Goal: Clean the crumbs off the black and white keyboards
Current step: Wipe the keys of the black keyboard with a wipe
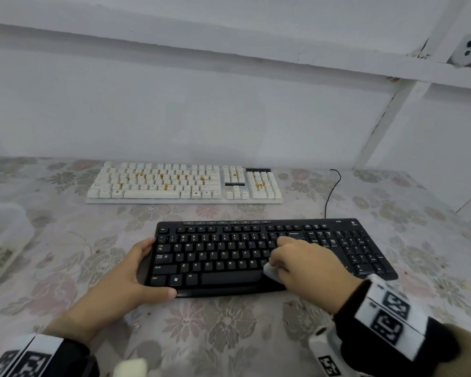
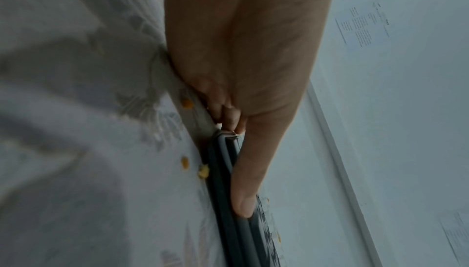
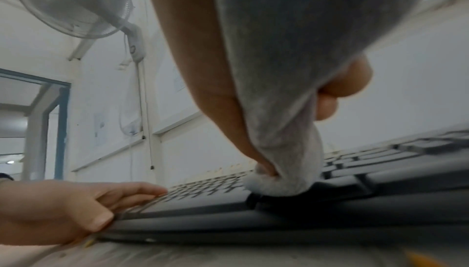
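Observation:
A black keyboard (image 1: 229,257) lies near me on the flowered tablecloth. My left hand (image 1: 136,270) grips its left end, thumb along the front edge (image 2: 243,191), fingers over the far corner. My right hand (image 1: 302,262) holds a grey-white cloth (image 1: 271,270) and presses it onto the keys right of the space bar; in the right wrist view the cloth (image 3: 279,111) bunches down onto the black keyboard (image 3: 330,201). Further back lies a white keyboard (image 1: 184,183) with orange crumbs (image 1: 140,176) among its keys.
Orange crumbs (image 2: 186,103) lie on the tablecloth (image 1: 229,322) by the black keyboard's left end. A black cable (image 1: 331,191) runs back from it. A clear plastic box (image 1: 3,240) stands at the left edge. A white wall closes off the back.

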The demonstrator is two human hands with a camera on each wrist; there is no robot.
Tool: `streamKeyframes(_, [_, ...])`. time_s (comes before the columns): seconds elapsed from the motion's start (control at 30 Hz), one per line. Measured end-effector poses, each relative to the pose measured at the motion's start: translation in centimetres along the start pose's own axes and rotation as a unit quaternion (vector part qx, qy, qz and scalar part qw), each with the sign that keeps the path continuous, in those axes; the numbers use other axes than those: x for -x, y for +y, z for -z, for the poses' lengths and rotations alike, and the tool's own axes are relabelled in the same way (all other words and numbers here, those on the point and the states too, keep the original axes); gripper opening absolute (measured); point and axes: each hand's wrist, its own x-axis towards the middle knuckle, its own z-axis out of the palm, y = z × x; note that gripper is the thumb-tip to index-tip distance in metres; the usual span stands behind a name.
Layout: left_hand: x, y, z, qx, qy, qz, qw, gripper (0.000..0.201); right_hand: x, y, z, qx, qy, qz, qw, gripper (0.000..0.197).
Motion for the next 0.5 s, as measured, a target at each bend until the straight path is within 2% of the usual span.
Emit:
streamKeyframes(0.1, [-0.1, -0.1, 0.0, -0.012, 0.0, 0.003, 1.0, 0.13, 0.5, 1.8, -0.1, 0.004, 0.007, -0.034, 0.999, 0.025])
streamKeyframes(0.2, [-0.1, -0.1, 0.1, -0.019, 0.002, 0.005, 1.0, 0.136, 0.2, 2.8, 0.5, 0.03, -0.013, -0.09, 0.995, 0.024])
streamKeyframes(0.27, [-0.1, 0.0, 0.0, -0.012, 0.002, 0.004, 1.0, 0.136, -0.2, 2.5, 1.1, 0.027, -0.005, -0.095, 0.995, 0.023])
streamKeyframes(0.33, [-0.1, 0.0, 0.1, -0.014, 0.001, 0.006, 1.0, 0.131, -0.7, 1.0, 1.7, -0.012, 0.012, -0.04, 0.999, 0.026])
streamKeyframes(0.43, [-0.1, -0.2, 0.1, -0.013, 0.004, 0.008, 1.0, 0.119, -1.4, -2.6, 1.7, -0.098, -0.016, 0.093, 0.991, 0.026])
streamKeyframes(0.5, [0.0, -0.1, 0.1, -0.011, 0.004, 0.006, 1.0, 0.118, -1.8, -4.2, 1.1, -0.096, -0.03, 0.122, 0.987, 0.027])
